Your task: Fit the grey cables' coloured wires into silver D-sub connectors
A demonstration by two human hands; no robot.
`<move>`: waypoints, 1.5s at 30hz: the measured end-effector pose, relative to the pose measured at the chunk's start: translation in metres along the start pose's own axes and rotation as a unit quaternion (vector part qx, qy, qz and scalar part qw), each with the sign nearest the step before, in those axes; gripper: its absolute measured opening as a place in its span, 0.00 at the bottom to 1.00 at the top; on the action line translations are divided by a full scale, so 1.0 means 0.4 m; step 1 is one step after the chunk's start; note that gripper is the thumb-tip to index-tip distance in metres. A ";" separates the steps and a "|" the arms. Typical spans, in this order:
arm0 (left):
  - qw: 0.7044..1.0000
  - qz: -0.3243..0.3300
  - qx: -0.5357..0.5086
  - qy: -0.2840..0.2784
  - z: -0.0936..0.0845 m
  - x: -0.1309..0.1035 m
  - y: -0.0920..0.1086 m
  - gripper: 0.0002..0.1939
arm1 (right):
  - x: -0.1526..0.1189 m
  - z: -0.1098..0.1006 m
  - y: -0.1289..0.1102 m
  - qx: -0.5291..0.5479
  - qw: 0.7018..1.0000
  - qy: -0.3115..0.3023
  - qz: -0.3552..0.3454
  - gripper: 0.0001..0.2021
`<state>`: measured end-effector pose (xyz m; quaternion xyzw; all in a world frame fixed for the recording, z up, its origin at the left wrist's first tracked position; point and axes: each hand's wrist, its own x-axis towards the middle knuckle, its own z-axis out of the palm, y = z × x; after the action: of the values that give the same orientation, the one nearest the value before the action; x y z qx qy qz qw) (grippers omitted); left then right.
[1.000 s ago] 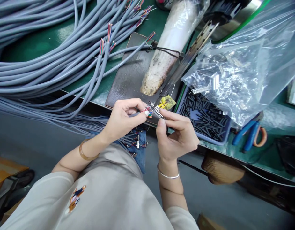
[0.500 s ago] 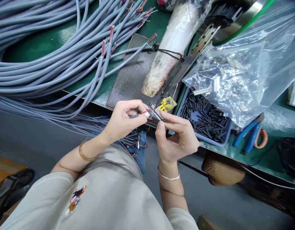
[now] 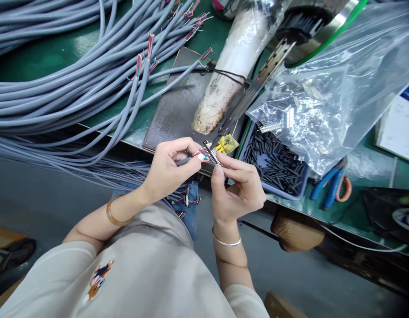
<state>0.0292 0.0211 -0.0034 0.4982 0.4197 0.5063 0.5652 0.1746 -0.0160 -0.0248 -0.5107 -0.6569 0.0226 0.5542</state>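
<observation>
My left hand is closed on the end of a grey cable, whose thin coloured wires fan out past the fingertips. Between the thumb and fingers of my right hand is a metal multi-pin connector, tilted. The wire ends reach the connector's near side; whether each one is joined to a pin is too small to tell. Just beyond the connector lies a yellow piece beneath the tip of a dark, slim metal tool that slants down from the upper right.
Grey cables with stripped ends cover the left bench. A white wrapped tube lies on a dark plate. To the right are a bin of black sleeves, a clear bag of connectors and blue pliers. Finished-looking connectors hang over my lap.
The view has shifted slightly, so the bench things sit a little further left. Both hands keep their hold on the cable and connector; the connector is turned slightly.
</observation>
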 end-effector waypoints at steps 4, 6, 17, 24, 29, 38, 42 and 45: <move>1.000 0.006 0.014 0.011 0.006 0.001 -0.001 0.08 | 0.000 0.003 0.004 -0.002 1.000 0.003 -0.011 0.08; 0.999 0.015 0.029 0.014 0.008 0.001 0.000 0.08 | 0.001 0.004 0.005 -0.001 1.000 0.004 -0.013 0.08; 0.997 0.044 0.063 0.022 0.015 -0.001 0.010 0.07 | 0.010 0.006 0.002 -0.026 0.999 0.019 -0.031 0.08; 0.998 0.039 0.041 0.015 0.008 0.005 0.009 0.07 | 0.008 0.003 -0.002 -0.060 0.996 0.009 -0.057 0.08; 1.000 0.007 0.023 0.002 0.003 0.004 0.005 0.06 | -0.005 0.002 0.005 -0.076 0.993 -0.005 -0.093 0.08; 0.999 -0.016 0.000 -0.034 -0.013 -0.006 0.013 0.07 | -0.002 0.002 -0.009 0.065 0.994 0.007 0.087 0.07; 1.000 -0.007 0.012 -0.009 -0.010 -0.007 0.005 0.06 | -0.002 0.003 -0.008 0.035 0.999 -0.001 0.037 0.08; 1.000 0.009 0.026 0.014 -0.002 -0.006 0.004 0.05 | -0.002 0.004 -0.002 0.001 1.000 -0.008 -0.002 0.08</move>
<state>0.0277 0.0190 -0.0019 0.5097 0.4358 0.5069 0.5416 0.1727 -0.0160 -0.0255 -0.5085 -0.6627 0.0260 0.5492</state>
